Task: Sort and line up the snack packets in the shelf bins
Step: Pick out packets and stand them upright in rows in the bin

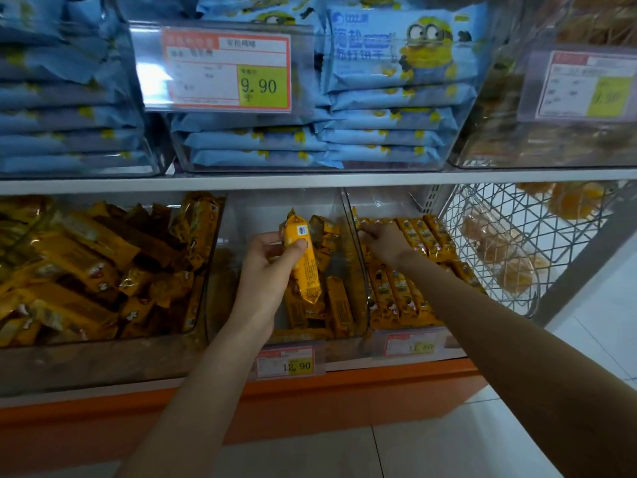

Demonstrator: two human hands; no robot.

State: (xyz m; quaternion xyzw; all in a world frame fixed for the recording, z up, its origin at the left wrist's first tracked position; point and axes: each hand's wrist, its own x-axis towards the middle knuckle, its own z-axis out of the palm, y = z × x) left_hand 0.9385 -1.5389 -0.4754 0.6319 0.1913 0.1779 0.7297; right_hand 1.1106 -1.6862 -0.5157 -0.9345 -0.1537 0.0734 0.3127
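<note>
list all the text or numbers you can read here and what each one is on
"9.90": upper price tag, yellow patch.
"12.90": lower price tag under the middle bin.
"海盐": blue packet, large print; rest blurred.
Right lower tag: ends "80", glare hides the rest.
Top right tag: blurred.
Held yellow packet in the left hand: logo too small.

A person's two arms, bare from wrist to the frame's lower edge: left arm [206,374] with left hand [265,267], right arm [499,339] with right hand [384,241]. Both wrists are slim, and the left thumbnail [302,243] is cut short.
</note>
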